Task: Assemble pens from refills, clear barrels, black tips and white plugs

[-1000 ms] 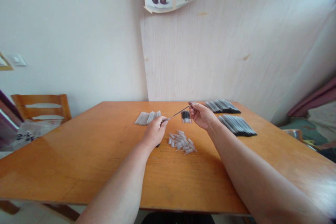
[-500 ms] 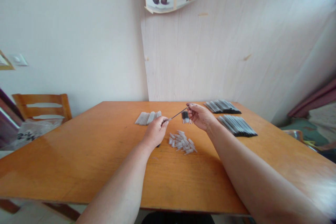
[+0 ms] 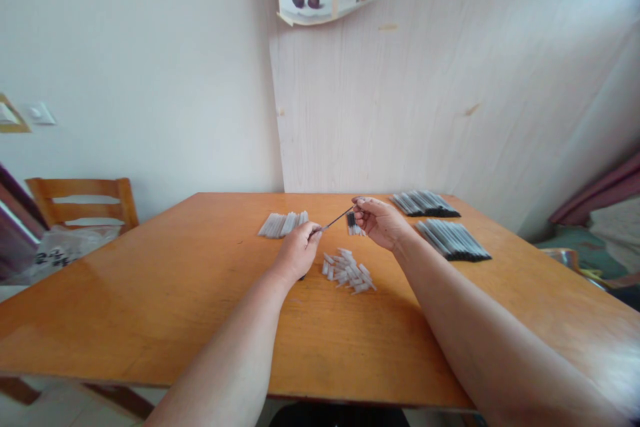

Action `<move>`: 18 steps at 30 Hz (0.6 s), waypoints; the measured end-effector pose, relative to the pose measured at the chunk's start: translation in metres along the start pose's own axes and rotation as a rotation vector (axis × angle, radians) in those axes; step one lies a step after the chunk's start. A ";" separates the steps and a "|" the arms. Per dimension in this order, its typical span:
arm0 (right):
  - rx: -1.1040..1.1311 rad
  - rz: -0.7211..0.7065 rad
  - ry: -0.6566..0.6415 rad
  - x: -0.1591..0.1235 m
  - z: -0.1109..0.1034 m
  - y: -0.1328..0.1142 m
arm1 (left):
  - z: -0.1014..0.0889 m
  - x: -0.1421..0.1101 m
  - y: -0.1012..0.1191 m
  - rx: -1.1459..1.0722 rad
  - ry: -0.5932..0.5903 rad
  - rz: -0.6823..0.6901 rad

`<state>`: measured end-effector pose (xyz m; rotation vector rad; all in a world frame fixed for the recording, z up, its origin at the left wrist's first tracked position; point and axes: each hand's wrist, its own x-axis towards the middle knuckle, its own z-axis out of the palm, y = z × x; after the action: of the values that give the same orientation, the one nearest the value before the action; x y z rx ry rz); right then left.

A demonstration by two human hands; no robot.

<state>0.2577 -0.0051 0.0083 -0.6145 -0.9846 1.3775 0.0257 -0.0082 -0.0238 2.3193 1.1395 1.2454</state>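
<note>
My left hand (image 3: 299,247) is closed on a slim pen part, mostly hidden by the fingers, with a pale end showing at the fingertips. From that end a thin dark rod like a pen refill (image 3: 339,219) slants up to the right. My right hand (image 3: 377,219) pinches the rod's upper end between thumb and fingertips. Below and between the hands lies a loose heap of short white plastic pen tips (image 3: 347,272). Behind my left hand is a row of translucent tubes (image 3: 280,225). Short black-and-white pieces (image 3: 355,224) lie just beyond the rod.
Two bundles of clear pens with black ends, a far one (image 3: 424,203) and a nearer one (image 3: 454,240), lie right of my right hand on the wooden table (image 3: 165,293). A small dark piece (image 3: 302,277) shows beneath my left wrist. A chair (image 3: 83,200) stands at the left.
My right hand has shifted very slightly left, toward my left hand, along the rod's line. Both hands keep their hold. The camera view has drifted a little.
</note>
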 end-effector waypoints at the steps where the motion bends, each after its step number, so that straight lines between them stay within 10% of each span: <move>1: -0.007 0.005 -0.003 -0.001 0.001 0.000 | 0.000 0.000 0.000 -0.003 -0.002 0.001; 18: -0.144 0.175 -0.073 -0.010 0.024 0.013 | 0.002 0.000 0.002 -0.072 -0.010 -0.027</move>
<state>0.2313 -0.0175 0.0066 -0.7771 -1.1166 1.4998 0.0289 -0.0092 -0.0238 2.2477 1.1005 1.2429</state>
